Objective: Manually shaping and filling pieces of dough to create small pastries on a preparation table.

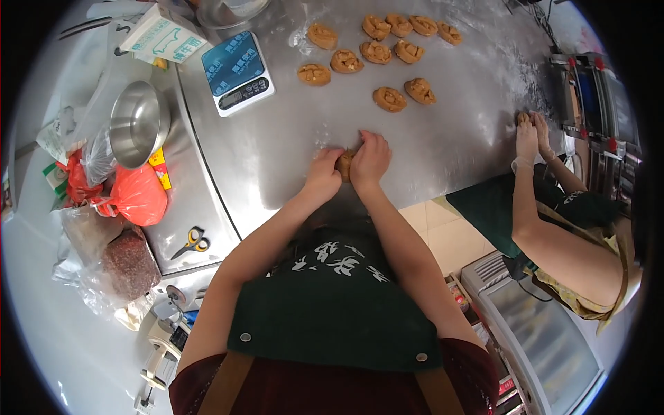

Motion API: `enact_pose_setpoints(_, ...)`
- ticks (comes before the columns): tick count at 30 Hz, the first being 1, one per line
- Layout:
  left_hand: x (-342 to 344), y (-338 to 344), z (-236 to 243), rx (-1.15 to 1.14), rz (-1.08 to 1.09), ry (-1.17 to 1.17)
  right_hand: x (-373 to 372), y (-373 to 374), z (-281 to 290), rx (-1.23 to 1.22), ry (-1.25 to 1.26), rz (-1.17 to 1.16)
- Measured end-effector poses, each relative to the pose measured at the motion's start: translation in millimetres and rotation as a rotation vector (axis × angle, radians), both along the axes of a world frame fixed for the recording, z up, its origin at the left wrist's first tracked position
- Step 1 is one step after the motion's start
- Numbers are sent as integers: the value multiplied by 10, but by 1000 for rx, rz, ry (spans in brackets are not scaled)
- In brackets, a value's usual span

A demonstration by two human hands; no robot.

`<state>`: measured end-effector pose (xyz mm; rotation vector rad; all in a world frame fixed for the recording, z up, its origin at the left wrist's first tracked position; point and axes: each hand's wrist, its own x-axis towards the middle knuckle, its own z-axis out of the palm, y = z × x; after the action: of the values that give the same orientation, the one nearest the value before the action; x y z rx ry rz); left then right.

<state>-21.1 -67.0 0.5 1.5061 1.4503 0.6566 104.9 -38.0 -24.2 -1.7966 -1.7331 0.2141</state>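
Observation:
Between my two hands, close to the near edge of the steel table (277, 166), is a small lump of brown dough (345, 166). My left hand (324, 174) grips it from the left, with the thumb side against it. From the right, my right hand (371, 159) closes around the same lump, its fingers bent and pointing away from me. Part of the dough is hidden by the hands. Farther off, several shaped brown dough pieces (346, 61) lie spread over the table, the nearest being a round piece (390, 99).
A kitchen scale (242, 97) stands at the back left, beside a carton (166, 34). Further left are a steel bowl (123, 131), a red plastic bag (140, 197) and scissors (191, 242). At right, a co-worker's gloved hands (528, 142) press another dough piece (523, 118).

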Motion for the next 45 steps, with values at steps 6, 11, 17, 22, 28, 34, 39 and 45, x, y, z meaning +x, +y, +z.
enact_pose_setpoints(6,40,-51,407,-20,98,-216,-53,114,297,70,98,15)
enact_pose_setpoints(11,87,-78,318,35,171,-224,-181,236,304,22,151,28)
enact_pose_setpoints(17,36,-219,211,-21,243,-243,-134,73,86,34,68,33)
enact_pose_setpoints(22,-96,103,-80,-22,115,-149,-130,91,42,6,9,61)
enact_pose_setpoints(28,15,-89,269,-74,118,-256,-227,67,325,-121,169,-79)
enact_pose_setpoints(34,203,-465,230,-123,354,-380,-209,-92,210,3,108,-104)
enact_pose_setpoints(39,7,-19,-4,0,185,-113,-117,-65,85,22,89,-42)
enact_pose_setpoints(45,-48,137,63,-33,-46,-43,-140,-80,104,-123,117,-92)
